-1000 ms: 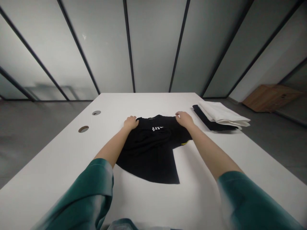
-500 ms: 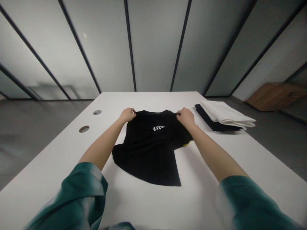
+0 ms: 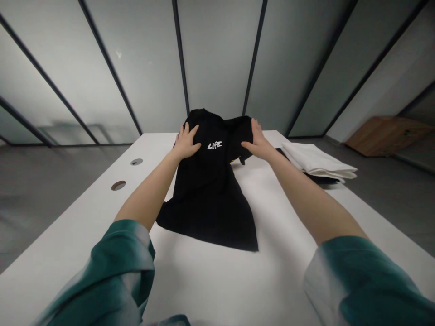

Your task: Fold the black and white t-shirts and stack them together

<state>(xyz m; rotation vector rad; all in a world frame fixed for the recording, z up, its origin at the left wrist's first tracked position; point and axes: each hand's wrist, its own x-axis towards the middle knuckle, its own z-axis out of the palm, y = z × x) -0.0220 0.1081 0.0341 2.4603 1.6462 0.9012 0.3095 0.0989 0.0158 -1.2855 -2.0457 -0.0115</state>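
Note:
A black T-shirt (image 3: 210,185) with white "LIFE" lettering stretches away from me, its upper part raised off the table and its hem lying on the white tabletop (image 3: 224,285). My left hand (image 3: 185,142) is at the shirt's upper left, fingers spread against the cloth. At the upper right edge, my right hand (image 3: 259,142) has its fingers stretched and its thumb apart, touching or very near the fabric. Neither hand shows a closed grip. A bit of yellow shows under the right sleeve.
On the table's right side lies a folded white cloth (image 3: 317,158) on top of a folded black one (image 3: 321,179). Two round holes pierce the tabletop at left. Frosted glass panels (image 3: 217,59) stand behind the table, and a wooden piece (image 3: 384,136) is at far right.
The shirt's upper part has risen and swung away from me, and its lettering now reads clearly. Both hands have gone up, their fingers changing from pinching the shoulders to stretched out.

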